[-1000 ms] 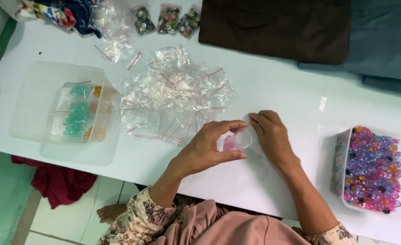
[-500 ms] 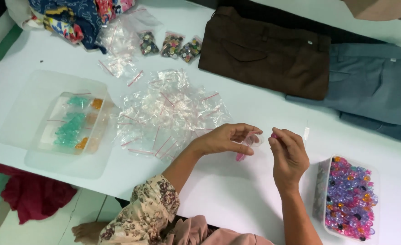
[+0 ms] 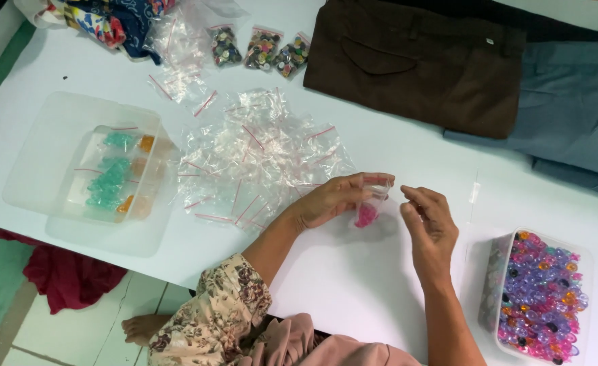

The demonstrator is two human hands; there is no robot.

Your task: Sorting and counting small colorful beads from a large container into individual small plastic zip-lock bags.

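My left hand (image 3: 336,198) pinches the top of a small clear zip bag (image 3: 371,202) with pink beads at its bottom, held just above the white table (image 3: 353,285). My right hand (image 3: 429,224) hovers a little to the right of the bag, thumb and forefinger pinched together; I cannot tell whether a bead is between them. To the left of my left hand lies a pile of empty clear zip bags (image 3: 258,159).
A clear tub (image 3: 539,298) of purple, pink and orange beads stands at the right front. A clear lidded box (image 3: 89,173) holding bags of green and orange beads sits at the left. Filled bead bags (image 3: 262,49), folded brown trousers (image 3: 414,64) and grey cloth (image 3: 573,108) lie at the back.
My hands rose from the table and drew apart. The left hand now holds the pink-bead bag up by its top. The camera view shifted so the bead tub sits lower right.
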